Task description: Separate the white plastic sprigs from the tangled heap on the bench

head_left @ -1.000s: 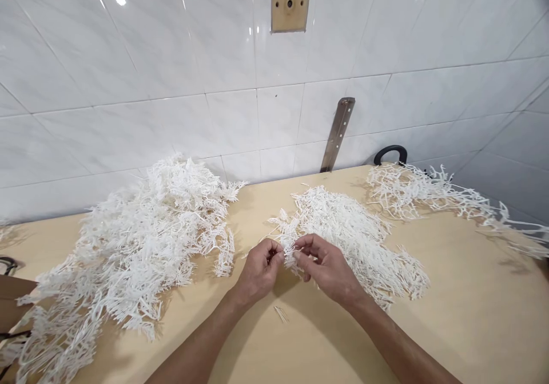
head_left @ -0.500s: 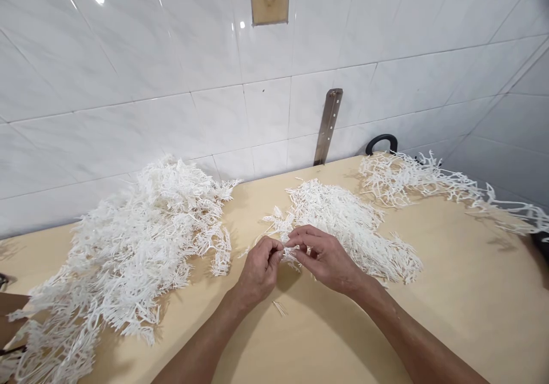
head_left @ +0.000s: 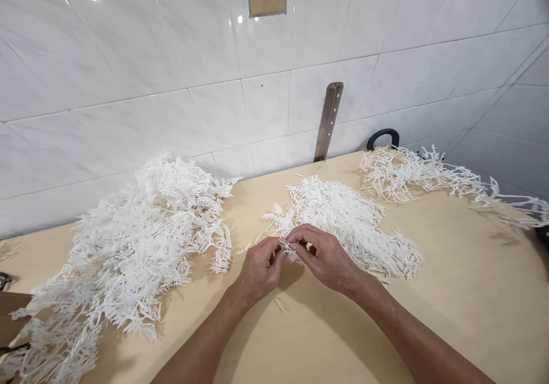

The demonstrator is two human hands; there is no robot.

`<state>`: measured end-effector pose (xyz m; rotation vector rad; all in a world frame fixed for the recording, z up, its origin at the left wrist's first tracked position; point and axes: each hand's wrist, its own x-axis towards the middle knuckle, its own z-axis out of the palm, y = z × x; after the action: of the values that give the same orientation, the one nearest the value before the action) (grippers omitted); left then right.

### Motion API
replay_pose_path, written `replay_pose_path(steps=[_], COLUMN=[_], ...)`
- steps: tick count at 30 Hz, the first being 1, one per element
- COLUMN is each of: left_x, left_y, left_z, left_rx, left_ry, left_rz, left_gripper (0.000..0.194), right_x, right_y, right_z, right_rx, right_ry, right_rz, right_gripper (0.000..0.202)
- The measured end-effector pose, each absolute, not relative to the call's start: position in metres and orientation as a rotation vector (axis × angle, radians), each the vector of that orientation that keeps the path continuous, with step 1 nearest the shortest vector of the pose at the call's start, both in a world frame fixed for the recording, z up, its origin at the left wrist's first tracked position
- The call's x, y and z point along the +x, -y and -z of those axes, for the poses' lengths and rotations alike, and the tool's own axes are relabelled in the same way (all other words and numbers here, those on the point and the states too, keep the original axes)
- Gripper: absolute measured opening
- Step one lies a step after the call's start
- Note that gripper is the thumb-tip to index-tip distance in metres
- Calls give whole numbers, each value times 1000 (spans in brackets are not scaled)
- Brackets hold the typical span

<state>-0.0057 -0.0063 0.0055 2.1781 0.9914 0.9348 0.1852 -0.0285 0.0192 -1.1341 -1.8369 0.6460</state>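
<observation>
My left hand and my right hand meet over the table, fingertips pinched on a small white branching sprig, which looks like plastic. Much of the sprig is hidden by the fingers. Just behind my right hand spreads a pile of fine white sprigs. A small loose tuft sticks out at that pile's left edge. On the table in front of my hands lie a few short thin white pieces. To the left rises a larger heap of white branching strands.
Bare, leafless white branches lie at the back right, beside a black curved handle. A metal bracket stands against the tiled wall. At the lower left edge is a brown cardboard piece. The wooden table runs along the wall.
Both hands stay almost in place, with slight finger shifts; more of the sprig's thin tips shows between them. The view has tipped a little.
</observation>
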Motion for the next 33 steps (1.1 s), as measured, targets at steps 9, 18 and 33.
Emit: replay_pose_path(steps=[9,18,33], left_x=[-6,-4,0], left_y=[4,6,11], left_z=[-8,-10,-3], left_rx=[1946,1870,2072], left_ry=[-1042,-1028,-1095], left_rz=[-919,-836,-909], left_gripper=[12,12,14], right_x=[188,190,180], right_y=[28,28,24], right_z=[-19,-20,-6], right_rx=[-1189,-1238,-1467], right_ry=[1868,1922,1988], right_rz=[-614,-612,-345], right_gripper=[16,13,16])
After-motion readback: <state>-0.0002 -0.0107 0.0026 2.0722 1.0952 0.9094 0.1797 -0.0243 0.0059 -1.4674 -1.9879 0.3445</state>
